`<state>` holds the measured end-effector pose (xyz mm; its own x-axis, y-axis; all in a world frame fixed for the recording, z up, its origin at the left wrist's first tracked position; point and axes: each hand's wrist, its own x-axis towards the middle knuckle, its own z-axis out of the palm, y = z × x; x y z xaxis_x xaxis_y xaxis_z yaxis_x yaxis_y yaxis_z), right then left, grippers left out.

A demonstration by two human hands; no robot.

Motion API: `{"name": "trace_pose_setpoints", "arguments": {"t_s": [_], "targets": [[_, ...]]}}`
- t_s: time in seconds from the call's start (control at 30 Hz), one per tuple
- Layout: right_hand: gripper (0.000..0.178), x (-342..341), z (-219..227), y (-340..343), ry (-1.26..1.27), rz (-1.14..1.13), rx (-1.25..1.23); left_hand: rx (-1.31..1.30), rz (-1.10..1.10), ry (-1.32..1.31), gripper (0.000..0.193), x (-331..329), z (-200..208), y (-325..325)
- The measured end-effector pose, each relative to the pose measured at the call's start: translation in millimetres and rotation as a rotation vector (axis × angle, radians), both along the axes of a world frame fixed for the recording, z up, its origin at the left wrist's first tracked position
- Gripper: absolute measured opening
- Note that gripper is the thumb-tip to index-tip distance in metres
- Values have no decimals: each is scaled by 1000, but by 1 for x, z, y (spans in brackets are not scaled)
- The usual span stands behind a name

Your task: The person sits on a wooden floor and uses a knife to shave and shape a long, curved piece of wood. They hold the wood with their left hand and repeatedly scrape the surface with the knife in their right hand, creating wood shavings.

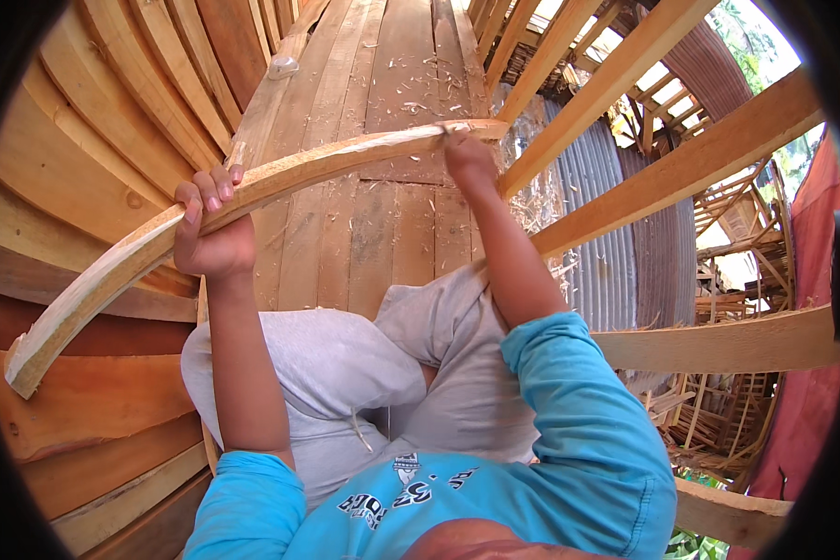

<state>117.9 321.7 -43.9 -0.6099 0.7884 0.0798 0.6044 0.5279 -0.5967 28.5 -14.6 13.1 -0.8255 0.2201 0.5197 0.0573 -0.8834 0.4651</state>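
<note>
A long squared strip of wood (331, 156) lies slantwise before me, from the lower left up to the upper right; it looks curved in this view. Its upper edge is paler in streaks. My left hand (215, 222) is closed around it left of the middle, fingers over the top. Toward the strip's right end, my right hand (471, 161) is a closed fist against its near side. A small blurred dark bit shows at those fingers, but what they hold is hidden.
Wood shavings litter the plank floor (373, 224) ahead. Stacked boards (84, 187) rise at the left. Upright wooden posts (681, 177) line the right side, with corrugated metal sheets (593, 205) beyond. A small clear object (283, 67) sits at the far left of the floor.
</note>
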Motion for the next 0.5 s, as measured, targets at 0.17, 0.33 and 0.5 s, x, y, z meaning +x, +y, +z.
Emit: {"name": "trace_pose_setpoints", "arguments": {"t_s": [0.17,0.33,0.5], "targets": [[63,-11,-55,43,80,-55,12,14,26,1,21,-6,-3,1],[61,-14,16,-57,-101,183,37,18,52,5,21,-5,-4,-4],[63,10,-38,53,-44,-97,-10,-1,9,-7,21,1,0,5]]}}
